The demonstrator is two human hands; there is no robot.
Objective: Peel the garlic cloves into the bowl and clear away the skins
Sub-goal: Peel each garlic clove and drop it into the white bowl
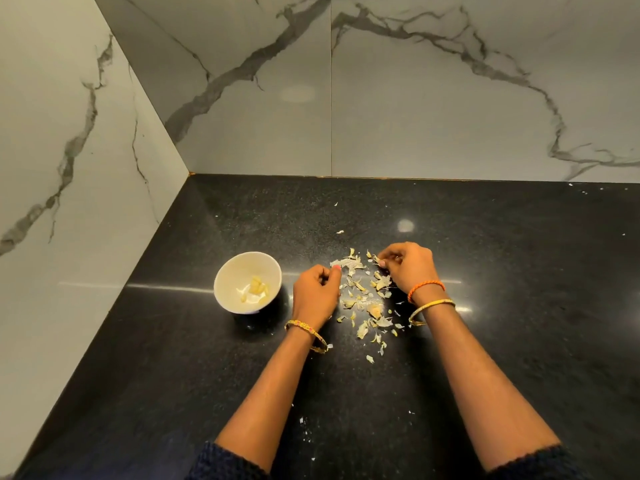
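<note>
A white bowl (231,271) stands on the black counter, with several peeled garlic cloves (257,287) at its bottom. To its right lies a loose scatter of papery garlic skins (367,299). My left hand (316,294) rests on the counter between the bowl and the skins, fingers curled; whether it holds anything is hidden. My right hand (408,268) sits at the far right edge of the pile, and its fingertips pinch a piece of skin there.
The black stone counter (519,306) runs into a corner of two marble-patterned walls (415,98). Small skin flakes (337,218) lie beyond the pile and near the front edge (304,424).
</note>
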